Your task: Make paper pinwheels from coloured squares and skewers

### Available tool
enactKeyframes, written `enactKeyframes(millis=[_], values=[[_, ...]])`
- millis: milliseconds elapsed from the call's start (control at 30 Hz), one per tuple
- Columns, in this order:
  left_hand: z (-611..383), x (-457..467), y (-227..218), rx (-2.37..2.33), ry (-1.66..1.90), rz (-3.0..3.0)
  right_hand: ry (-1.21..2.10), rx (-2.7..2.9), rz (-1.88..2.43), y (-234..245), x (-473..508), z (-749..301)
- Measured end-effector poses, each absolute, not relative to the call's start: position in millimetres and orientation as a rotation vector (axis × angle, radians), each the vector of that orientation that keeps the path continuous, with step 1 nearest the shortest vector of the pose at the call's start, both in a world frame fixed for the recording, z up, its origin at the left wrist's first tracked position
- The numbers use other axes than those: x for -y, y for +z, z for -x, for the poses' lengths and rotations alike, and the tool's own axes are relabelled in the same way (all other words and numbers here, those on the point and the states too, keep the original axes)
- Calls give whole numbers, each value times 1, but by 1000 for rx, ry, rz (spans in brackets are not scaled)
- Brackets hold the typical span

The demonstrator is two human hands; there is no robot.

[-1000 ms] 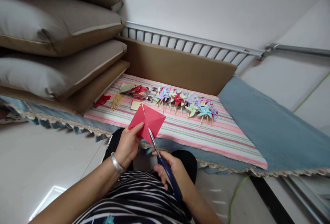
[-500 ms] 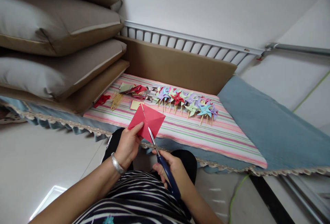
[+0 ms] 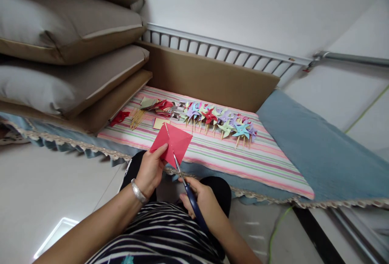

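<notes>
My left hand (image 3: 150,170) pinches the lower left corner of a creased red paper square (image 3: 172,141), held up over the bed's edge. My right hand (image 3: 201,201) grips blue-handled scissors (image 3: 189,194); their blades touch the paper's bottom corner, along a crease. A silver bracelet sits on my left wrist. Behind the paper, a row of several coloured paper pinwheels (image 3: 219,122) on wooden sticks lies on a striped cloth (image 3: 243,158).
Loose sticks (image 3: 137,119), red paper scraps (image 3: 120,117) and folded papers (image 3: 158,106) lie at the cloth's left end. Stacked beige cushions (image 3: 60,53) fill the left. A cardboard sheet (image 3: 206,75) leans on a white rail behind. A blue blanket (image 3: 319,154) spreads right.
The scissor blades have drawn back a little toward the paper's bottom corner, and the red paper has shifted slightly left and down.
</notes>
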State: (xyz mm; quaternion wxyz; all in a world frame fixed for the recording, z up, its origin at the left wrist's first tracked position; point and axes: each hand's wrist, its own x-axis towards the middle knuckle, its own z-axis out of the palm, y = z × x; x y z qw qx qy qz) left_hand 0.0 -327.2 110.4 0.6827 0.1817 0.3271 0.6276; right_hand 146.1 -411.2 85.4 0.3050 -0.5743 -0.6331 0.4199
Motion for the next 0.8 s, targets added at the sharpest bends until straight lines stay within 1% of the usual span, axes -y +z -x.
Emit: enactKeyframes(millis=[133, 300, 433, 533, 667, 800], values=[[3, 316, 98, -808, 1428, -339, 1010, 1748, 1446, 72, 413, -162], [-3, 315, 91, -772, 1342, -343, 926, 1254, 1359, 75, 392, -165], [-13, 325, 91, -733, 1291, -355, 1076, 956, 1108, 89, 364, -146], [-18, 331, 90, -722, 1296, -367, 1131, 828, 1058, 90, 351, -132], [-15, 336, 90, -720, 1264, -410, 1153, 825, 1065, 89, 345, -132], [0, 330, 96, -698, 1134, -509, 1245, 987, 1120, 102, 344, -150]])
